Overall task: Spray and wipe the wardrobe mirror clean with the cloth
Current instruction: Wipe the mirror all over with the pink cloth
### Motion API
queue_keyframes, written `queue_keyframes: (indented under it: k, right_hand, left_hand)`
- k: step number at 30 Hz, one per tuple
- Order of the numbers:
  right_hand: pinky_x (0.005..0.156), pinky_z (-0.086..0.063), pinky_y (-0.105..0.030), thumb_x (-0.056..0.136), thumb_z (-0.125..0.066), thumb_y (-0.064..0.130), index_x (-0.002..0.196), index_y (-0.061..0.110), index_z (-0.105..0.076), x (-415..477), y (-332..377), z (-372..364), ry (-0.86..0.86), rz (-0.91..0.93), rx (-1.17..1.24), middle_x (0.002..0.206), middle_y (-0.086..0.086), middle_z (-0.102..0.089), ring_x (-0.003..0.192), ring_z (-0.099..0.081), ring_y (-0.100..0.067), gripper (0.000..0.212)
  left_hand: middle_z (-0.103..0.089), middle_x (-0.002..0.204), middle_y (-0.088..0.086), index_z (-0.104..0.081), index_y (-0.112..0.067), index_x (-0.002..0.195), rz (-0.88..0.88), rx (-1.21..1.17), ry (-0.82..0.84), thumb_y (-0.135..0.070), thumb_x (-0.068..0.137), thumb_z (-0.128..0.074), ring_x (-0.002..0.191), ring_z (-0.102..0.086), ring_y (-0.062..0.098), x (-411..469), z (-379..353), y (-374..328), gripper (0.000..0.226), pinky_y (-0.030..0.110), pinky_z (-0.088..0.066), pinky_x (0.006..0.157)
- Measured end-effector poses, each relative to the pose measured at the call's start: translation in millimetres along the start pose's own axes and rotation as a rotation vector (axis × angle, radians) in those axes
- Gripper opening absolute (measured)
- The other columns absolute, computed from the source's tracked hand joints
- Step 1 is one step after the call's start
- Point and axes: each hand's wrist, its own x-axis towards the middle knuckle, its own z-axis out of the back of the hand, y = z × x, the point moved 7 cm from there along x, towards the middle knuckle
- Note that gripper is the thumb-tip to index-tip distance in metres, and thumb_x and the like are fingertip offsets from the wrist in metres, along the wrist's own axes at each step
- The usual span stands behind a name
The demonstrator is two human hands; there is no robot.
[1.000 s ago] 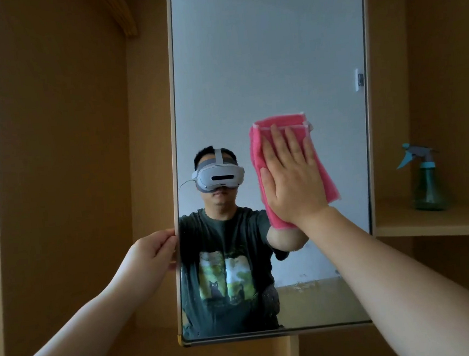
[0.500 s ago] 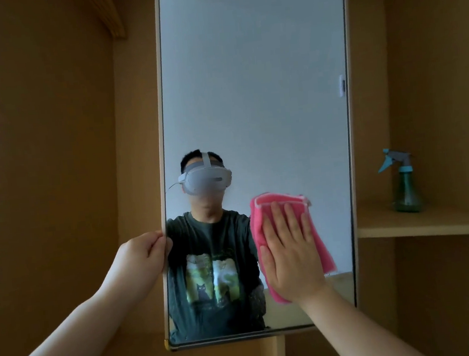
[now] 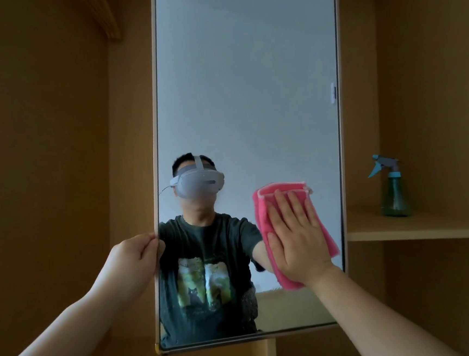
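Observation:
The tall wardrobe mirror (image 3: pixel 248 91) fills the middle of the head view, on an open door with a thin wooden frame. My left hand (image 3: pixel 134 257) grips the mirror's left edge at mid height, fingers curled round it. My right hand (image 3: pixel 295 237) lies flat, fingers together, pressing a folded pink cloth (image 3: pixel 265 217) against the glass at the lower right. The cloth sticks out above and to both sides of the palm. A green spray bottle (image 3: pixel 393 192) with a blue trigger stands upright on the shelf to the right, apart from both hands.
Wooden wardrobe walls surround the mirror. A shelf (image 3: pixel 431 231) juts out on the right under the bottle. A wooden rail (image 3: pixel 105 16) runs along the upper left. The glass reflects a person in a headset and dark T-shirt.
My right hand slid the cloth down the glass from upper middle to the lower right, then slightly back up and rightward. My left hand kept its grip on the mirror edge.

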Motion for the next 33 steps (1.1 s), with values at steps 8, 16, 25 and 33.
queue_keyframes:
  k: [8, 16, 25, 33]
  right_hand:
    - [0.120, -0.008, -0.051, 0.101, -0.013, 0.039, 0.156, 0.011, -0.007, 46, -80, 31, -0.053, -0.337, -0.071, 0.163, -0.013, -0.009, 0.151, -0.004, -0.028, 0.062]
    - [0.121, -0.009, -0.051, 0.101, -0.016, 0.038, 0.155, 0.008, -0.012, 33, -74, 26, -0.082, -0.346, -0.075, 0.161, -0.015, -0.017, 0.150, -0.011, -0.031, 0.062]
    - [0.121, -0.011, -0.052, 0.103, -0.011, 0.039, 0.155, 0.009, -0.009, -30, -51, 2, -0.050, -0.300, -0.028, 0.161, -0.015, -0.013, 0.150, -0.010, -0.031, 0.061]
    - [0.119, -0.015, -0.053, 0.103, -0.014, 0.040, 0.155, 0.008, -0.013, -87, -32, -19, -0.020, -0.289, 0.013, 0.159, -0.018, -0.020, 0.149, -0.014, -0.032, 0.061]
  left_hand:
    - [-0.071, 0.068, 0.003, -0.068, -0.023, 0.079, 0.014, -0.008, -0.010, -0.022, 0.097, -0.049, 0.064, -0.068, 0.025, -1, 0, 1, 0.026, 0.050, -0.058, 0.066]
    - [-0.070, 0.066, 0.005, -0.067, -0.025, 0.078, 0.001, 0.001, -0.023, -0.021, 0.097, -0.049, 0.061, -0.068, 0.025, -2, 1, -1, 0.027, 0.049, -0.058, 0.063]
    - [-0.070, 0.065, 0.002, -0.068, -0.025, 0.078, -0.016, -0.005, -0.018, -0.021, 0.097, -0.049, 0.058, -0.067, 0.023, -3, 2, -2, 0.027, 0.045, -0.059, 0.060]
    - [-0.070, 0.067, 0.003, -0.067, -0.028, 0.078, -0.035, -0.009, -0.007, -0.022, 0.097, -0.049, 0.061, -0.067, 0.022, -3, 2, -2, 0.026, 0.044, -0.059, 0.061]
